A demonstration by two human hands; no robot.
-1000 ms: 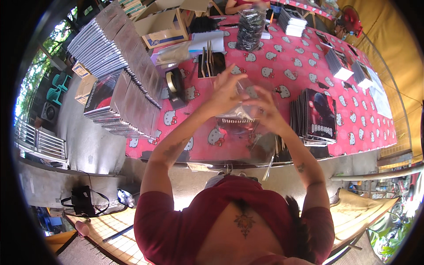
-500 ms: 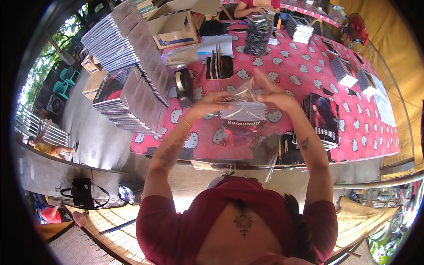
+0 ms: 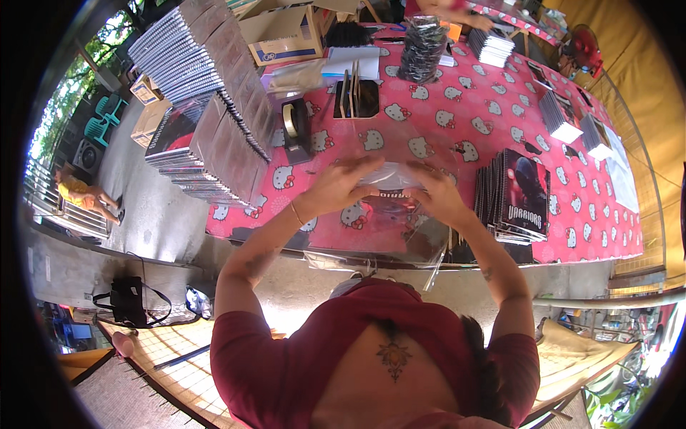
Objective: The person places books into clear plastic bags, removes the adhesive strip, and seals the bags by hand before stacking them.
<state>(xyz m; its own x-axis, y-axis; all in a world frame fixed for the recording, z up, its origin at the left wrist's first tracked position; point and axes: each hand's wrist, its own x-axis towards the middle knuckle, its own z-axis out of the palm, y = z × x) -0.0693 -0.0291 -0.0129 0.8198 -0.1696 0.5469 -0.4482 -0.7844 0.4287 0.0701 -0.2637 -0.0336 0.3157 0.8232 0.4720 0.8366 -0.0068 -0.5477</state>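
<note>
In front of me at the near part of the table, a small stack of dark-covered notebooks [image 3: 389,206] lies in clear plastic film. My left hand [image 3: 348,184] grips its left side, fingers on top and thumb toward me. On the right side my right hand [image 3: 437,191] holds the stack in the same way. Loose film spreads on the table around the stack, and the hands hide much of its upper part. Beyond my left hand stands a black tape dispenser [image 3: 297,139] with a roll of tape. A pile of dark-covered notebooks [image 3: 527,193] sits right of my right hand.
Tall stacks of spiral notebooks [image 3: 189,61] rise at the left edge. Farther back are an open cardboard box [image 3: 289,39], a dark holder with upright dividers [image 3: 364,100] and a plastic-wrapped dark bundle [image 3: 421,53]. More notebook piles [image 3: 561,118] lie right. Another person's arm [image 3: 450,14] shows beyond.
Both hands have come closer together and down onto the wrapped stack; the film that stood up between them is now lowered. The person across the table has shifted right.
</note>
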